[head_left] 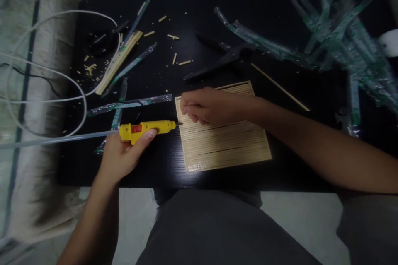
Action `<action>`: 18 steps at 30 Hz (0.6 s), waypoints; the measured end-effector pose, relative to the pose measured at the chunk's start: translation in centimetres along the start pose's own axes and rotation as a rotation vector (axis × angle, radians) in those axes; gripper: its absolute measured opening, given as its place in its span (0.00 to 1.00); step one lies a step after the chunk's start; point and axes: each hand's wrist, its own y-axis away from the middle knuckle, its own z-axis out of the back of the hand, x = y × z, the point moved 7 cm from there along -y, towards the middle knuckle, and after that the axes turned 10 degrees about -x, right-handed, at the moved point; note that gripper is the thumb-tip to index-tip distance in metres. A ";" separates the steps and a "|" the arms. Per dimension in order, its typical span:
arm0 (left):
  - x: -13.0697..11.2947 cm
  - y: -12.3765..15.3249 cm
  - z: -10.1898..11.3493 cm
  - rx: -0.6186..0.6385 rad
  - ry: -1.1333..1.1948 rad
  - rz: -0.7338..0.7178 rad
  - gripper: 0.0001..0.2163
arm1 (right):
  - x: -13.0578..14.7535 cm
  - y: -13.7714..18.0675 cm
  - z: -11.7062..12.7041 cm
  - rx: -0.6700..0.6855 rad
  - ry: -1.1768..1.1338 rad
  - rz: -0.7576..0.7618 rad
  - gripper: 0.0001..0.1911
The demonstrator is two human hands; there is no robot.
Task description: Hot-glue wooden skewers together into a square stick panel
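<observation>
My left hand is wrapped round a yellow hot glue gun with a long clear glue stick coming out of its back. The gun's metal nozzle points right, at the left edge of a rectangular panel of thin wooden sticks lying flat on the table. Over the panel's upper left part is my right hand, its fingers curled closed. Whatever those fingers pinch, if anything, is hidden. The right forearm crosses the panel's upper right part.
Scissors lie behind the panel, with a loose stick to the right. Plastic wrappers are heaped at the back right. On the left are a bundle of sticks, a white cable and stick offcuts on the black table.
</observation>
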 end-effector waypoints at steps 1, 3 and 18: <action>-0.1 -0.1 0.0 -0.007 -0.007 -0.004 0.20 | 0.0 0.0 0.0 0.002 -0.005 0.000 0.07; 0.0 -0.3 0.1 -0.019 -0.025 -0.010 0.20 | -0.2 0.0 0.0 0.003 -0.019 -0.006 0.07; -1.2 -0.8 -0.1 -0.004 0.093 0.032 0.16 | 0.1 0.2 0.0 0.005 0.003 -0.046 0.08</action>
